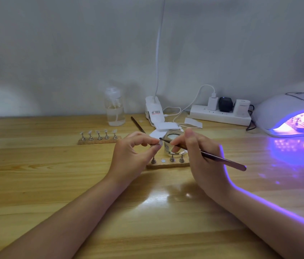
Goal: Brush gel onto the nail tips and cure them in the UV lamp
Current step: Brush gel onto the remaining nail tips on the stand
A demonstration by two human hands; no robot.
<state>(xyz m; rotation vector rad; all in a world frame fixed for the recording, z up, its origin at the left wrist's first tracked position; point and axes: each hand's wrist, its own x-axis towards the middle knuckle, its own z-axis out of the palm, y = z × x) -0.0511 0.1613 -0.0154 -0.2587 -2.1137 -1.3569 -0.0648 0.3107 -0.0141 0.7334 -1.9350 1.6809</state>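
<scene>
A pale wall backs a wooden table (pixel 54 184) where a person works on nail tips. The left hand (pixel 134 152) pinches a small nail tip holder (pixel 154 145) between thumb and fingers, raised just above a cork strip (pixel 168 165) carrying three more metal stands. The right hand (pixel 197 152) grips a slim brush (pixel 222 159), its dark tip touching the held piece. A glass jar (pixel 173 141) stands just behind the hands. To the left, a second strip (pixel 98 140) bears five tipped stands. At far right, the UV lamp (pixel 278 113) glows violet, with another strip of stands inside. A clear pump bottle (pixel 115 109) and a power strip (pixel 220 116) sit along the wall.
</scene>
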